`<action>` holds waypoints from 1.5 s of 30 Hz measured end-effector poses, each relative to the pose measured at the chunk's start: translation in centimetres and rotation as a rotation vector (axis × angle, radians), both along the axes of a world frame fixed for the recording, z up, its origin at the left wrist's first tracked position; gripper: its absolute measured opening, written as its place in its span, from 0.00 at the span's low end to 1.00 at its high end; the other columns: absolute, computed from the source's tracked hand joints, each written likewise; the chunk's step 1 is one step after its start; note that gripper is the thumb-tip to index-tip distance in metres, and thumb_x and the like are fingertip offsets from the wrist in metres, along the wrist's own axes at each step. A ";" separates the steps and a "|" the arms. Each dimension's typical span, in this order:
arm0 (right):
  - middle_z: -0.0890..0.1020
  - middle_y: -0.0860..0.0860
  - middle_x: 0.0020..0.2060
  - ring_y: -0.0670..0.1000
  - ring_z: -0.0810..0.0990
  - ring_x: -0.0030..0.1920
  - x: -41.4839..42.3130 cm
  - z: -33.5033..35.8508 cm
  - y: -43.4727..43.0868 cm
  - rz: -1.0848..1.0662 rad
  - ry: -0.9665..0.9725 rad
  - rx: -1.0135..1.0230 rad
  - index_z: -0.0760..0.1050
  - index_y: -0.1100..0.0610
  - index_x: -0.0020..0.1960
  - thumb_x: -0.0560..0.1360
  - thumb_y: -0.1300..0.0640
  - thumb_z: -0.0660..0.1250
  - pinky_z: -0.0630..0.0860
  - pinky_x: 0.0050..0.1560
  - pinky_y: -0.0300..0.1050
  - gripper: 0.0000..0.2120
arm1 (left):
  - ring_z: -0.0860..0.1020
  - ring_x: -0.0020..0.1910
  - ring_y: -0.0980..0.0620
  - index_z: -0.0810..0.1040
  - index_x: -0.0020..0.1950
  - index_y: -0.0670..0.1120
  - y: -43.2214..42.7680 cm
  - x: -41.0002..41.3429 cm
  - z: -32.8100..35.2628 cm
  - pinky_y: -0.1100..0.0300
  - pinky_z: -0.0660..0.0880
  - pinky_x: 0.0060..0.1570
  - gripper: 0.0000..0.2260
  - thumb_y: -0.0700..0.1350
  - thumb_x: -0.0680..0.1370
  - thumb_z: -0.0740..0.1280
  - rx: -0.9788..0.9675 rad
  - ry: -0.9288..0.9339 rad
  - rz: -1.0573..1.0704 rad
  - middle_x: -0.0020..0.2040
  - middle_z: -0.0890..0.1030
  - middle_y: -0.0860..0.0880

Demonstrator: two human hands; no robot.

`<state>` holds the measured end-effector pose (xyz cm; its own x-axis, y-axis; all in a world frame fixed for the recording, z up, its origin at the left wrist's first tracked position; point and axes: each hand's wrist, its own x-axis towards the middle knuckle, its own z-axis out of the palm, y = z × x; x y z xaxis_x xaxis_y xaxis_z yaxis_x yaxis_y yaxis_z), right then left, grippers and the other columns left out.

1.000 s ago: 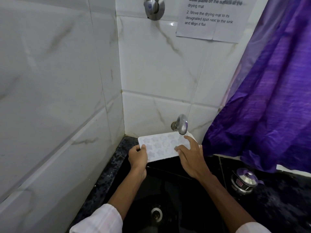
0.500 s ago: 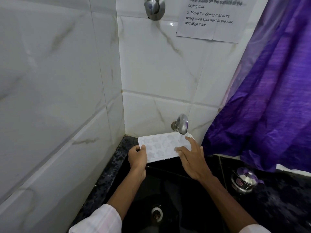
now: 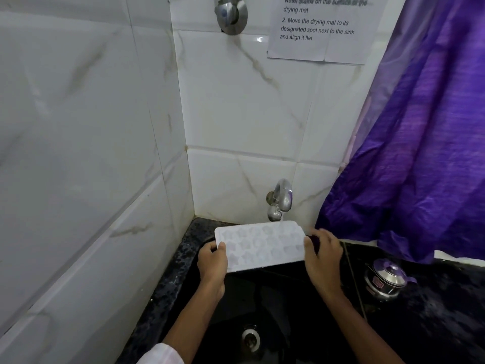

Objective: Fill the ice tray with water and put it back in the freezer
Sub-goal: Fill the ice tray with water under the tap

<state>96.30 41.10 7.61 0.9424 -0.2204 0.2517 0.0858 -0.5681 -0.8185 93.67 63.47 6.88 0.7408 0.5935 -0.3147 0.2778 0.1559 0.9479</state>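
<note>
A white ice tray (image 3: 262, 245) with star-shaped cells is held level over the black sink (image 3: 236, 306), right under the chrome tap (image 3: 280, 199). A thin stream of water falls from the spout onto the tray's far right corner. My left hand (image 3: 212, 261) grips the tray's left end, thumb on top. My right hand (image 3: 324, 258) grips its right end. The freezer is out of view.
White marble-look tiles close in on the left and behind. A purple curtain (image 3: 420, 158) hangs at the right. A small steel pot with a lid (image 3: 385, 281) stands on the dark counter right of the sink. The drain (image 3: 250, 337) lies below. A second valve (image 3: 231, 14) and a paper notice (image 3: 319, 27) are on the back wall.
My right hand has slid from the tray's near middle to its right end and taken hold there. The tray sits a little lower, with water now running onto it.
</note>
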 end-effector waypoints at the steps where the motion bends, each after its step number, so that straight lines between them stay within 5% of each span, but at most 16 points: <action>1: 0.70 0.54 0.67 0.53 0.67 0.68 0.0 -0.1 -0.4 -0.030 0.077 0.078 0.74 0.54 0.63 0.80 0.53 0.63 0.66 0.67 0.48 0.13 | 0.80 0.44 0.48 0.79 0.52 0.42 0.0 -0.3 -0.3 0.56 0.76 0.37 0.08 0.42 0.83 0.62 0.015 0.003 -0.011 0.49 0.82 0.44; 6: 0.77 0.50 0.57 0.49 0.75 0.57 -0.8 -0.8 -1.9 0.001 0.370 0.293 0.73 0.56 0.68 0.81 0.52 0.62 0.69 0.58 0.43 0.17 | 0.81 0.47 0.46 0.79 0.52 0.43 -0.4 -1.8 -1.6 0.55 0.77 0.39 0.07 0.43 0.83 0.62 0.064 0.014 -0.078 0.49 0.82 0.45; 9: 0.82 0.50 0.55 0.44 0.78 0.50 -1.2 -2.0 -2.5 0.040 0.363 0.241 0.78 0.54 0.62 0.80 0.56 0.63 0.73 0.49 0.40 0.12 | 0.81 0.46 0.46 0.79 0.52 0.44 -0.4 -2.6 -2.5 0.56 0.75 0.38 0.07 0.44 0.83 0.62 0.095 0.020 -0.115 0.48 0.82 0.44; 15: 0.82 0.46 0.47 0.43 0.80 0.49 -1.8 -3.5 -3.4 0.002 0.365 0.239 0.80 0.55 0.59 0.78 0.60 0.66 0.75 0.49 0.40 0.10 | 0.82 0.45 0.45 0.76 0.49 0.45 -0.2 -3.7 -3.3 0.47 0.79 0.45 0.07 0.45 0.83 0.62 0.244 0.008 -0.228 0.46 0.82 0.45; 26: 0.83 0.49 0.46 0.44 0.81 0.46 -2.5 -4.5 -3.9 -0.049 0.273 0.297 0.79 0.55 0.53 0.76 0.64 0.70 0.74 0.42 0.33 0.08 | 0.81 0.45 0.47 0.78 0.49 0.45 0.2 -3.3 -3.8 0.53 0.75 0.43 0.05 0.45 0.81 0.65 0.541 0.055 -0.240 0.43 0.83 0.48; 31: 0.83 0.47 0.43 0.43 0.81 0.46 -2.6 -4.3 -4.7 -0.007 0.219 0.227 0.79 0.55 0.48 0.73 0.65 0.73 0.79 0.50 0.39 0.08 | 0.81 0.47 0.47 0.79 0.48 0.44 0.2 -3.3 -4.1 0.52 0.78 0.48 0.04 0.43 0.80 0.68 0.570 0.026 -0.218 0.45 0.83 0.47; 39: 0.83 0.47 0.38 0.41 0.81 0.42 -2.5 -2.5 -5.7 0.076 0.086 0.047 0.80 0.59 0.46 0.72 0.67 0.73 0.71 0.43 0.23 0.06 | 0.81 0.44 0.49 0.75 0.43 0.44 0.1 -3.1 -3.1 0.58 0.72 0.42 0.07 0.41 0.79 0.69 0.673 -0.125 -0.208 0.42 0.83 0.49; 43: 0.83 0.47 0.37 0.36 0.80 0.39 -2.6 -2.1 -6.2 0.097 -0.013 -0.023 0.79 0.60 0.44 0.72 0.69 0.72 0.72 0.42 0.24 0.06 | 0.82 0.44 0.53 0.80 0.49 0.43 -0.2 -2.9 -2.5 0.60 0.75 0.44 0.01 0.38 0.79 0.69 0.700 -0.221 -0.205 0.44 0.84 0.50; 45: 0.83 0.46 0.37 0.35 0.79 0.37 -2.5 -2.0 -6.5 0.091 -0.042 -0.029 0.78 0.59 0.43 0.72 0.70 0.71 0.71 0.40 0.25 0.07 | 0.83 0.48 0.54 0.82 0.54 0.43 -0.2 -2.8 -2.3 0.59 0.78 0.51 0.07 0.36 0.78 0.69 0.656 -0.268 -0.207 0.47 0.85 0.50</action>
